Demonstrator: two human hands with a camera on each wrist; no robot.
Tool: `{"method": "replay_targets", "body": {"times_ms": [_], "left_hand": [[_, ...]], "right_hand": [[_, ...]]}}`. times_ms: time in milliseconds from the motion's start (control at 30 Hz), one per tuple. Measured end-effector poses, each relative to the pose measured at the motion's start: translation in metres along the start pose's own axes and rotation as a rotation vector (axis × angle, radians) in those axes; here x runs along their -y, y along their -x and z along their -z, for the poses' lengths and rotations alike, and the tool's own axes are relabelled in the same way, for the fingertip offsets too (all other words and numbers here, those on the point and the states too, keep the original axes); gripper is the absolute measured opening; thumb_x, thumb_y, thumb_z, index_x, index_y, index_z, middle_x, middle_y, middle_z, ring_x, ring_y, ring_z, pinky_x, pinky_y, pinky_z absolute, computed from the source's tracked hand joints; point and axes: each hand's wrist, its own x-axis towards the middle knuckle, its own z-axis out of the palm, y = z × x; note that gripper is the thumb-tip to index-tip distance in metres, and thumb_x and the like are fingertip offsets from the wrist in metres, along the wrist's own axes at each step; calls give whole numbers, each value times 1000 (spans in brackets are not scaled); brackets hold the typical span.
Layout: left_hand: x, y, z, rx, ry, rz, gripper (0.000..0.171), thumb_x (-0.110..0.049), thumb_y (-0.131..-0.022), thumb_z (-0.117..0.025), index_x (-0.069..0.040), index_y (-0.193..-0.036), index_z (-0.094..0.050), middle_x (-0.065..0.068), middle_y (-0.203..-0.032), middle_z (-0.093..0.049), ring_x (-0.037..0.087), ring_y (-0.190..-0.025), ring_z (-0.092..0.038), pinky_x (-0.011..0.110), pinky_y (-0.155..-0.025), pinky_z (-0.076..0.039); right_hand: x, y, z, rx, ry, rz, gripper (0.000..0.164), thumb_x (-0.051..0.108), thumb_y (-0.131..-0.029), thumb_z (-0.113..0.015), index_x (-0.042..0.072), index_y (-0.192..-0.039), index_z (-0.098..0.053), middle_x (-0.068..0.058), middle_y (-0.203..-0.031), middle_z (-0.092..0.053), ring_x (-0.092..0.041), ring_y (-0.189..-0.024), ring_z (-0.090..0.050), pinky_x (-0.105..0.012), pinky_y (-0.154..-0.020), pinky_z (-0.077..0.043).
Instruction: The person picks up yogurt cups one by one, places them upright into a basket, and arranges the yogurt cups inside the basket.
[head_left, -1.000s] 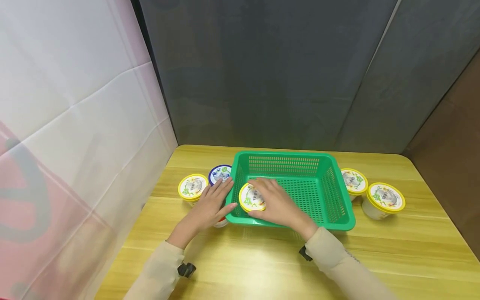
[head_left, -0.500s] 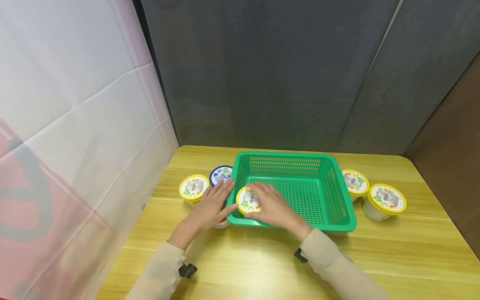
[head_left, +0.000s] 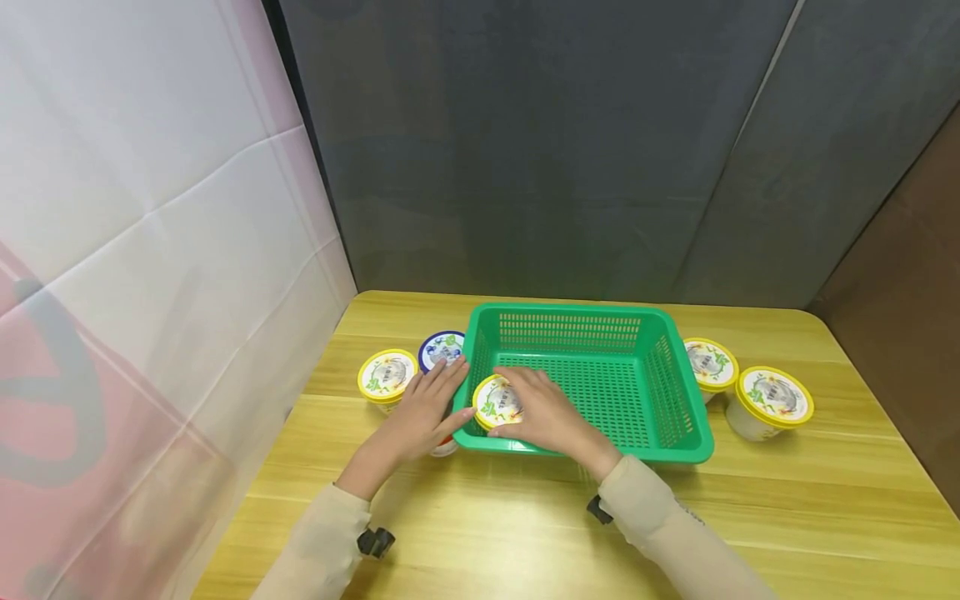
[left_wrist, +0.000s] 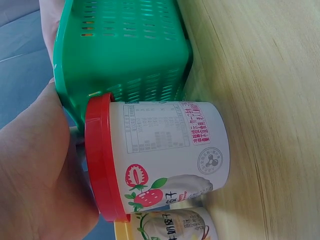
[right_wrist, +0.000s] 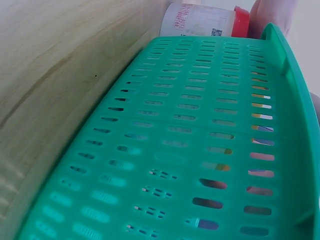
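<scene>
My right hand point(head_left: 551, 417) grips a yellow-lidded yogurt cup point(head_left: 497, 402) at the left end of the green plastic basket point(head_left: 566, 308). Thumb and fingers lie on either side of its lid. My left hand point(head_left: 420, 417) lies flat with straight fingers, their tips at the basket's left rim. Beneath that palm stands a red-lidded yogurt cup point(left_wrist: 170, 150) with a strawberry print, close beside the basket's outer wall. The head view mostly hides this cup. In the right wrist view, the basket's slotted side point(right_wrist: 175, 130) covers the gripped cup.
Left of the basket stand a blue-lidded cup point(head_left: 442, 346), partly behind my fingers, and a yellow-lidded cup point(head_left: 387, 373). Two more yellow-lidded cups, one near point(head_left: 709, 364) and one farther point(head_left: 774, 396), stand at its right. A dark partition point(head_left: 525, 167) rises behind the wooden table point(head_left: 510, 525).
My right hand and the yellow-lidded yogurt cup have shifted slightly left and toward me inside the basket, then stayed nearly still. The left hand has kept its place at the rim.
</scene>
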Motion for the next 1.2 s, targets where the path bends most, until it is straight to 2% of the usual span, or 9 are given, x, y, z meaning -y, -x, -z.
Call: {"method": "replay_targets", "body": {"times_ms": [733, 1200], "left_hand": [[3, -1, -2, 0, 4, -2, 70, -48, -102, -45, -14, -159, -23, 2, -168, -19, 35, -155, -16, 63, -123, -15], [2, -1, -3, -16, 18, -3, 71, -48, -101, -47, -14, -159, -23, 3, -168, -19, 36, -155, -16, 63, -122, -15]], "right_hand": [[-2, 3, 3, -11, -67, -34, 93, 53, -76, -81, 19, -152, -39, -10, -154, -45, -35, -137, -45, -62, -107, -40], [-10, 16, 32, -75, -49, -38, 91, 49, -81, -78, 20, -154, -34, -9, -157, -40, -37, -146, -36, -65, -117, -28]]}}
